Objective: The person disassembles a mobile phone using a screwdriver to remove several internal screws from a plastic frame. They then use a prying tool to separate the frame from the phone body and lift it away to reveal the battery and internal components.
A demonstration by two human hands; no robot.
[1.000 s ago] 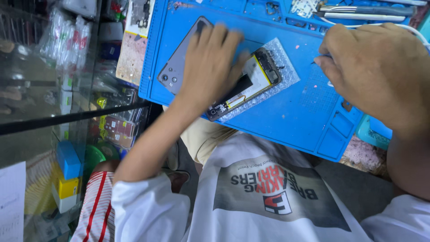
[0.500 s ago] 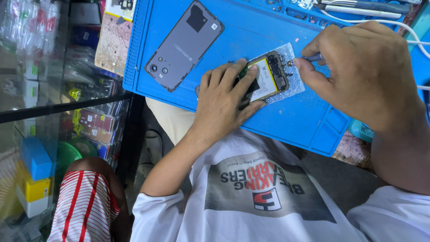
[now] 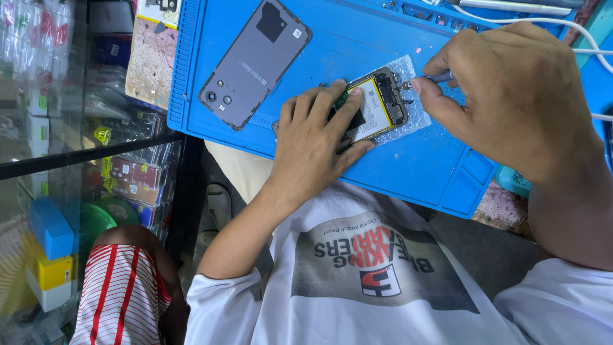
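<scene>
Since a second ago the left hand [image 3: 313, 144] has left the grey phone back cover [image 3: 255, 61] and now presses flat, fingers spread, on the opened phone with its yellow-edged battery [image 3: 373, 105]. The right hand [image 3: 511, 96], pinched shut on a thin metal-tipped tool [image 3: 434, 78], has brought its tip to the phone's top edge, so work on the internals appears under way.

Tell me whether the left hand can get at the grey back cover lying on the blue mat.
Probably yes. The left hand presses on the opened phone, and the grey back cover lies uncovered on the blue mat just beyond it, with nothing between.

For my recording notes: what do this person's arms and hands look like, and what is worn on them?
Both the left hand and right hand are bare: no gloves, and no rings or watch show. The forearms are uncovered. Short white sleeves of a white T-shirt with a grey printed panel end near the elbows.
</scene>
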